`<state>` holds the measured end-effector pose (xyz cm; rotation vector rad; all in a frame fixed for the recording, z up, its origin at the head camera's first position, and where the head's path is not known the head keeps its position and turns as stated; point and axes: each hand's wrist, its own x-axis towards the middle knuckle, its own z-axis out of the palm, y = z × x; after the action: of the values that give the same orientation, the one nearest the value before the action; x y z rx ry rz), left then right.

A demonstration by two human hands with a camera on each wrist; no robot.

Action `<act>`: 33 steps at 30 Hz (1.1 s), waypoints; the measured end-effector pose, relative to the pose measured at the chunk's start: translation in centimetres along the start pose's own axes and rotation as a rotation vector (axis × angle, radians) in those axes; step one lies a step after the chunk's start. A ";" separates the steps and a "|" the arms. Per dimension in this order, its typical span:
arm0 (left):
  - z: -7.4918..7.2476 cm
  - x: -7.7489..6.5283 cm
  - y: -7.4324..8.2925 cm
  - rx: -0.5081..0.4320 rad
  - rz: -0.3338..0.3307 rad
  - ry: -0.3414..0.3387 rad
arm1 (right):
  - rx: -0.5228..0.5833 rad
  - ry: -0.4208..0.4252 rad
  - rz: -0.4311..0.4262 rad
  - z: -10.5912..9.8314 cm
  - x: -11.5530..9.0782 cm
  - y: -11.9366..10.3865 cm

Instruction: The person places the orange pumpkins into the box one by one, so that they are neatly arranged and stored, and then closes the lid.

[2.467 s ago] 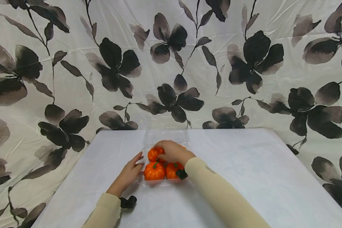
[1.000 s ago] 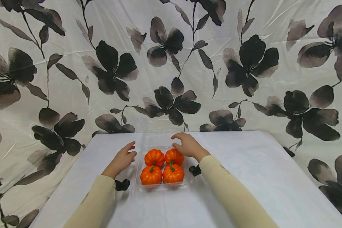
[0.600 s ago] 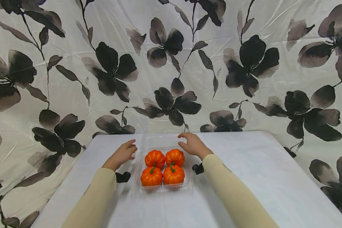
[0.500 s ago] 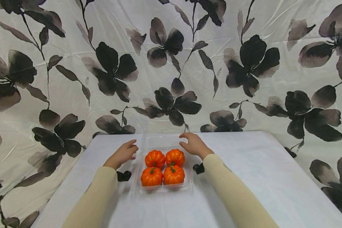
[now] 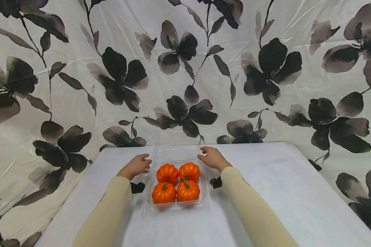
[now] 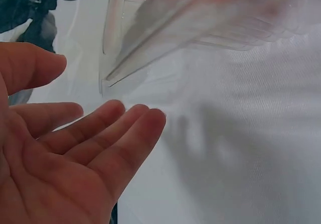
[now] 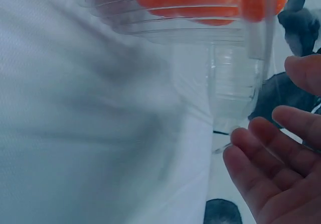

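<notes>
Several small orange pumpkins (image 5: 164, 192) with green stems sit in two rows inside a clear plastic clamshell box (image 5: 173, 204). Its see-through lid (image 5: 176, 153) lies folded back at the far side. My left hand (image 5: 136, 166) hovers left of the box near the hinge, fingers relaxed and holding nothing. On the other side, my right hand (image 5: 214, 158) is beside the lid's right edge, fingers loosely bent and apart from the pumpkins. In the left wrist view the fingers (image 6: 143, 128) lie just short of the clear plastic; in the right wrist view the fingers (image 7: 248, 166) hold nothing either.
A white cloth covers the table (image 5: 266, 192). Behind its far edge hangs a pale curtain (image 5: 228, 20) printed with dark flowers. A small black wrist device (image 5: 137, 187) shows at the left cuff, another wrist device (image 5: 216, 182) at the right.
My right hand has let go of a pumpkin at the back left of the box and drawn back to the right. My left hand has moved slightly up and away, then back towards the lid.
</notes>
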<state>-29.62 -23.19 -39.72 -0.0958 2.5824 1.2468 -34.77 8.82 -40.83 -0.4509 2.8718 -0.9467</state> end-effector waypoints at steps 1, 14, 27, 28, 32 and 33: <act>0.0 0.1 -0.1 -0.004 -0.004 -0.004 | 0.002 -0.002 0.016 0.1 0.0 0.1; 0.2 0.1 -0.1 0.035 -0.008 -0.018 | 0.052 -0.036 0.050 1.0 -0.1 0.7; 0.4 0.9 -0.9 0.050 0.010 0.001 | 0.112 -0.019 0.034 0.9 -0.2 0.7; 0.4 0.8 -0.8 0.051 0.010 0.003 | 0.115 -0.019 0.035 0.8 -0.2 0.7; 0.3 0.7 -0.4 0.056 0.014 0.003 | 0.116 -0.007 0.029 0.6 -0.2 0.8; 0.3 0.6 -0.3 0.056 0.016 0.005 | 0.116 -0.004 0.028 0.6 -0.1 0.8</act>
<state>-30.10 -23.13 -40.31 -0.0677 2.6252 1.1803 -34.76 9.19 -41.78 -0.4010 2.7930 -1.0995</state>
